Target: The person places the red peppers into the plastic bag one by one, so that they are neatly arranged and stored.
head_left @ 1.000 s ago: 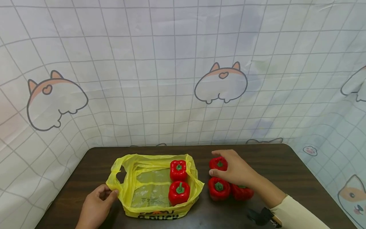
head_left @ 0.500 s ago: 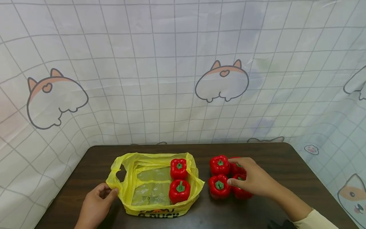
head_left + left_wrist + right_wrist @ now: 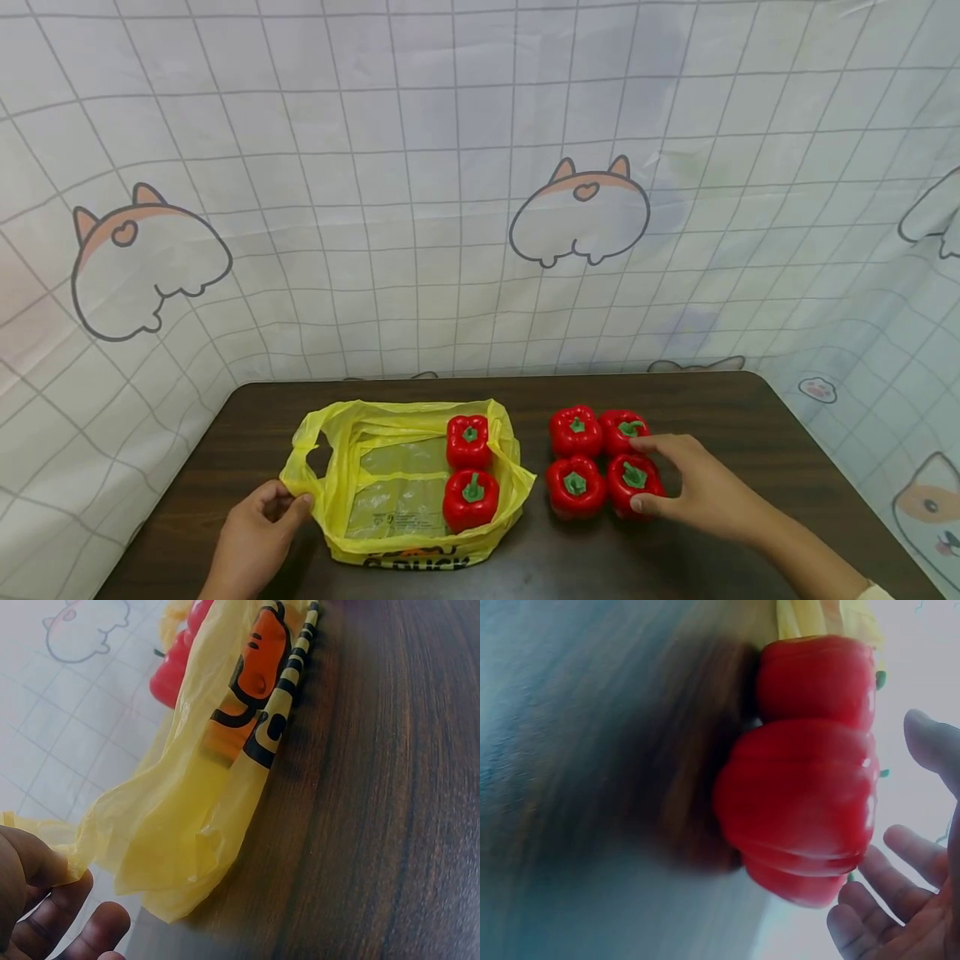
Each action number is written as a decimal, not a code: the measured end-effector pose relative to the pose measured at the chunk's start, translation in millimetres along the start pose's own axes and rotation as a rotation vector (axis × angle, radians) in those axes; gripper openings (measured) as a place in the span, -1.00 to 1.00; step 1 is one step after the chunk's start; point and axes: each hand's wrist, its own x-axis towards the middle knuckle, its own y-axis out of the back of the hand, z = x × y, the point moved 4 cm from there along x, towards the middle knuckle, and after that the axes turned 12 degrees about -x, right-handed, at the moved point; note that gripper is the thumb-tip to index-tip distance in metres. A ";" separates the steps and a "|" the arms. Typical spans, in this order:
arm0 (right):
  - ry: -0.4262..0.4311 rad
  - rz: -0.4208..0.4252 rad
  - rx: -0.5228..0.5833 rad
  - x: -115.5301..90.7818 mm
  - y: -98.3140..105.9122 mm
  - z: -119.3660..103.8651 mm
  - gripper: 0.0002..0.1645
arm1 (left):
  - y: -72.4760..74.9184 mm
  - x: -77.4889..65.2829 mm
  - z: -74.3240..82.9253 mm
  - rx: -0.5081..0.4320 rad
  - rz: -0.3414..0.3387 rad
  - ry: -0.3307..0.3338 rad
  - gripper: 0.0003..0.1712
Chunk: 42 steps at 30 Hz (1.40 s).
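My left hand (image 3: 255, 533) pinches the left handle of a yellow plastic bag (image 3: 333, 500) between thumb and fingers; the left wrist view shows the stretched bag film (image 3: 187, 817) at the fingertips. Inside the bag's right side sit two red bell peppers, one at the back (image 3: 467, 454) and one in front (image 3: 470, 504). Outside it, a front-right bell pepper (image 3: 628, 498) lies closest to my right hand (image 3: 693, 492). That hand hovers at the pepper's right side, thumb and fingers spread, as the right wrist view shows beside the red peppers (image 3: 802, 795).
More bell peppers complete a two-by-two group: back left (image 3: 573, 437), back right (image 3: 617, 425) and front left (image 3: 573, 500). All rest on a dark wooden table (image 3: 540, 567). Behind it hangs a white gridded cloth (image 3: 450, 250) with cartoon animals.
My right hand has moved right and nearer, from over the back-left pepper to the front-right one, uncovering the back-right pepper. My left hand keeps its hold on the bag.
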 end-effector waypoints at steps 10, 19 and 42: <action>-0.026 -0.032 0.004 -4.3 -6.2 9.4 -0.03 | -1.1 -0.1 -2.1 0.001 0.002 0.006 -0.64; -0.022 -0.032 -0.037 -4.6 -8.7 13.1 0.01 | -0.9 1.3 -4.8 0.006 -0.001 -0.002 -0.62; -0.040 0.097 -0.061 -2.5 24.2 -9.5 -0.11 | -1.3 1.9 -4.0 0.006 0.001 -0.001 -0.62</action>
